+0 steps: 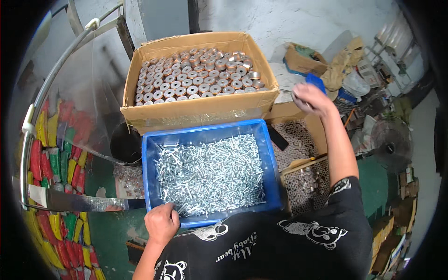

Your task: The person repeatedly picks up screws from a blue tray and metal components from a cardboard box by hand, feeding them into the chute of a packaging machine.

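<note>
A blue plastic bin [205,132] full of small shiny metal pins [214,175] stands right in front of me. Over its near left corner my left hand [162,224] is closed in a fist; whatever may be inside the fingers is hidden. My right hand [311,99] is raised beyond the bin's right side, fingers curled closed. A dark, greyish bit shows under those fingers, too small to name. Just behind that hand is a blue object [316,83]; I cannot tell whether the hand touches it.
Behind the bin a cardboard box [200,116] holds rows of metal rollers [186,83]. More small rollers [298,140] fill boxes at its right, with a dark flat object [278,138] on top. A fan [391,147] stands right; a curved metal rail [42,88] and colourful bundles [51,163] left.
</note>
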`<act>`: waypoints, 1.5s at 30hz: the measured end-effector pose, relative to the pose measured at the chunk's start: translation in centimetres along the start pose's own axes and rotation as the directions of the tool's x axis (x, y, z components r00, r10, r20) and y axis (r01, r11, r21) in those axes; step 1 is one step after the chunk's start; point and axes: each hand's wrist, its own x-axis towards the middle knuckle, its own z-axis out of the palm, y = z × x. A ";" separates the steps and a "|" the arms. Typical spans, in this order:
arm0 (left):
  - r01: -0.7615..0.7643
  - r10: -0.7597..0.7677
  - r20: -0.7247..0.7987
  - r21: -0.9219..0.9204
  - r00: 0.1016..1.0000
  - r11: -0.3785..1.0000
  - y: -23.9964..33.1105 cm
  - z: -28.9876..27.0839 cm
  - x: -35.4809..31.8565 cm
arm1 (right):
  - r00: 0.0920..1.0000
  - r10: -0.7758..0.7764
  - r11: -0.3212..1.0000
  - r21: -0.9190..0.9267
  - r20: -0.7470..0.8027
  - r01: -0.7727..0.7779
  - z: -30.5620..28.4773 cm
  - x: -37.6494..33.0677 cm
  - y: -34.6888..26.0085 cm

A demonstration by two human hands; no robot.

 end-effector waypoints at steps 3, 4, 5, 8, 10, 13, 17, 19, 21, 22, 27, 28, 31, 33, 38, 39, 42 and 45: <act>0.002 -0.002 0.005 -0.006 1.000 1.000 -0.6 0.1 -0.5 | 0.991 -0.133 0.786 -0.613 -0.032 0.086 7.0 6.2 -8.8; -0.005 0.005 -0.006 -0.025 1.000 1.000 -0.8 0.3 -0.5 | 0.998 -0.057 0.587 -0.810 -0.027 0.012 9.4 7.9 -10.2; -0.013 0.012 -0.017 -0.040 1.000 0.999 -0.9 0.2 -0.6 | 0.999 0.017 0.339 -0.940 -0.044 -0.047 11.0 9.4 -10.7; -0.028 0.027 -0.024 -0.058 0.999 0.998 -0.9 -0.1 -0.5 | 0.939 0.276 -0.022 -0.978 -0.205 -0.207 12.6 12.1 -9.2; -0.047 0.040 -0.083 -0.087 0.996 0.995 -0.9 0.1 -0.8 | 0.902 0.389 -0.055 -0.982 -0.189 -0.182 12.2 13.1 -9.2; -0.066 0.055 -0.103 -0.109 0.993 0.992 -1.2 0.1 -0.8 | 0.832 0.517 -0.030 -0.976 -0.199 -0.215 12.8 12.8 -10.3; -0.060 0.050 -0.087 -0.107 0.995 0.992 -1.6 -0.1 -1.2 | 0.843 0.515 0.072 -0.972 -0.156 -0.224 13.6 12.7 -10.5; -0.047 0.038 -0.089 -0.103 0.995 0.994 -1.8 0.3 -1.4 | 0.805 0.532 -0.161 -0.965 -0.262 -0.207 14.0 13.2 -10.4; -0.031 0.022 -0.063 -0.144 0.998 0.989 -1.9 0.6 -1.4 | 0.797 0.548 -0.142 -0.968 -0.252 -0.209 13.6 12.9 -10.6; -0.077 0.066 -0.086 -0.127 0.994 0.989 -1.8 0.4 -1.3 | 0.787 0.568 -0.118 -0.971 -0.240 -0.210 13.2 12.7 -10.6; -0.076 0.069 -0.068 -0.110 0.995 0.991 -1.9 0.2 -1.2 | 0.837 0.524 0.340 -0.862 -0.157 -0.375 11.6 11.4 -11.9; -0.082 0.075 -0.067 -0.106 0.995 0.991 -2.0 0.2 -1.2 | 0.857 0.501 0.548 -0.722 -0.122 -0.423 11.2 10.6 -12.6; -0.091 0.086 -0.065 -0.089 0.994 0.992 -1.8 -0.1 -1.1 | 0.949 0.284 0.956 -0.113 0.139 -0.270 7.8 9.3 -12.9; -0.057 0.053 -0.054 -0.078 0.997 0.995 -2.0 0.0 -1.2 | 0.967 0.170 0.979 0.078 0.189 -0.187 10.4 8.9 -13.0; -0.035 0.032 -0.024 -0.105 0.999 0.994 -2.2 -0.1 -1.8 | 0.839 0.013 0.941 0.277 0.544 -0.194 22.6 10.5 -13.8; -0.030 0.027 -0.025 -0.102 0.999 0.994 -2.1 -0.1 -2.0 | 0.802 0.027 0.934 0.270 0.597 -0.232 25.8 11.0 -13.7; -0.009 0.012 0.020 -0.135 1.000 0.991 -2.1 0.1 -1.8 | 0.771 0.145 0.956 0.114 0.621 -0.271 35.7 13.3 -12.9; -0.023 0.026 0.021 -0.135 0.999 0.991 -1.6 0.2 -1.5 | 0.853 0.279 0.928 0.105 0.442 -0.358 42.6 17.4 -9.6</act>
